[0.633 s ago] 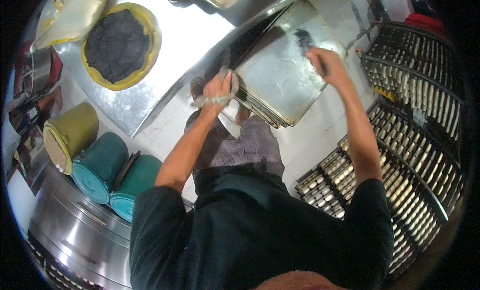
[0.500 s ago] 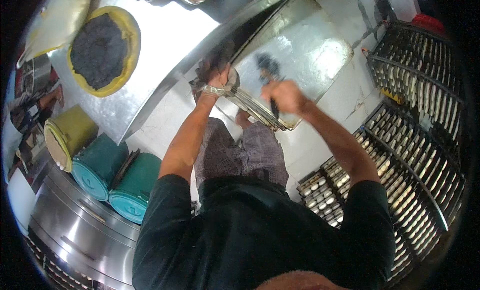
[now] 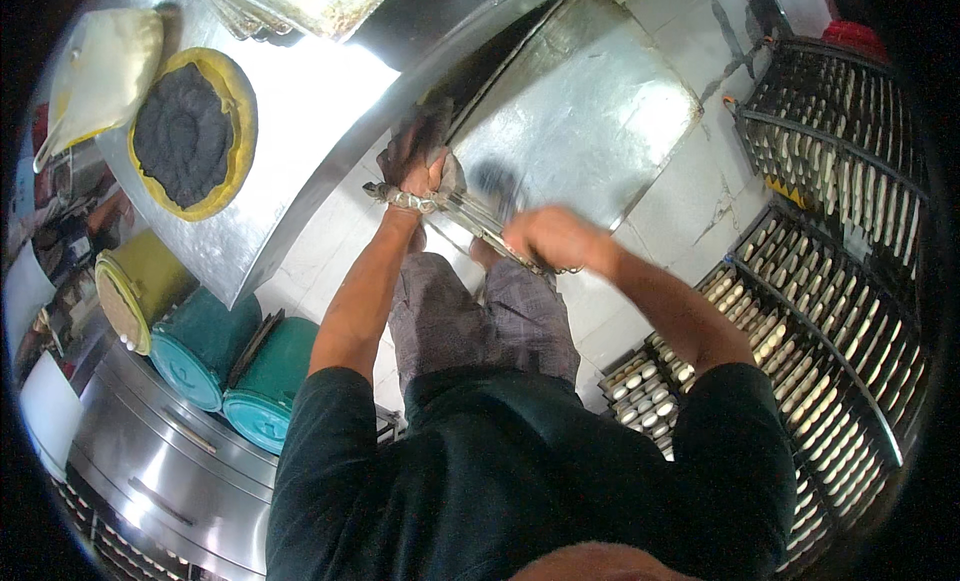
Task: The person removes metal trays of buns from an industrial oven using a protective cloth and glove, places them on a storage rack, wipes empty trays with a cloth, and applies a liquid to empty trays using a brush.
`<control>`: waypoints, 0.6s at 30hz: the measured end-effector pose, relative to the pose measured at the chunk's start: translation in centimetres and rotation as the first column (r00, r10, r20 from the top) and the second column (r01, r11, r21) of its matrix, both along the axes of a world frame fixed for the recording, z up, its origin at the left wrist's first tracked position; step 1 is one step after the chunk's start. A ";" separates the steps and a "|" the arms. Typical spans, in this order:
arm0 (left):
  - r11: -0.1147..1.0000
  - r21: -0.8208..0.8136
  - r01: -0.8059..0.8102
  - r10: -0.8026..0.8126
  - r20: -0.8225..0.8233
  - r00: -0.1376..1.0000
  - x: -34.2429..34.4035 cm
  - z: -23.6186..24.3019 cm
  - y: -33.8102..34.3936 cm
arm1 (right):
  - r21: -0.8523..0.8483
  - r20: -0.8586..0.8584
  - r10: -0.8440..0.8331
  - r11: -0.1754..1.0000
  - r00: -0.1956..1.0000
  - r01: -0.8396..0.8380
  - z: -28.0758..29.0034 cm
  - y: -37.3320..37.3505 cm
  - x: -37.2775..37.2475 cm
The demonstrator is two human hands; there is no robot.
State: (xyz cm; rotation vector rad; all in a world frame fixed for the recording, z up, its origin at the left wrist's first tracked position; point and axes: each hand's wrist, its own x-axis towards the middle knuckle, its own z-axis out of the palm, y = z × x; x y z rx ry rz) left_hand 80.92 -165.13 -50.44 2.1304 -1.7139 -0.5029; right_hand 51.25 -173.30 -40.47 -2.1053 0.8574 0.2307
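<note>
Metal trays (image 3: pixel 585 121), stacked and tilted against the steel table (image 3: pixel 300 111) edge: near corner gripped through a cloth by left hand (image 3: pixel 425 171); right hand (image 3: pixel 555 239) closed at lower edge, drawn down from the tray face since earlier.

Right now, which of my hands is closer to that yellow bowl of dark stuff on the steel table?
Left. Your left hand grips the near corner of the metal trays, beside the table edge nearest the yellow bowl. Your right hand is farther off, at the trays' lower edge.
</note>
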 end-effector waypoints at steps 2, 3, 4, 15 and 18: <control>0.999 -0.025 -0.045 0.044 -0.025 0.999 -0.3 0.0 -0.3 | -0.087 0.013 0.155 0.984 0.988 -0.153 -1.6 -1.7 -4.9; 0.998 0.026 -0.062 0.062 -0.005 0.998 -0.3 0.8 -0.3 | -0.037 -0.044 0.021 0.999 0.999 -0.023 0.5 -5.0 -5.0; 0.994 0.073 -0.080 0.079 0.017 0.997 -0.4 1.2 -0.1 | 0.000 -0.099 -0.114 0.993 0.988 0.115 2.9 -8.3 -4.9; 0.975 -0.136 0.173 -0.186 -0.085 0.979 0.4 3.1 -1.3 | 0.238 -0.151 0.128 0.967 0.980 -0.089 6.2 3.1 -6.3; 0.972 -0.104 0.211 -0.211 0.017 0.977 0.4 2.7 -1.3 | 0.157 0.000 -0.211 0.965 0.977 0.208 6.8 -12.8 -14.2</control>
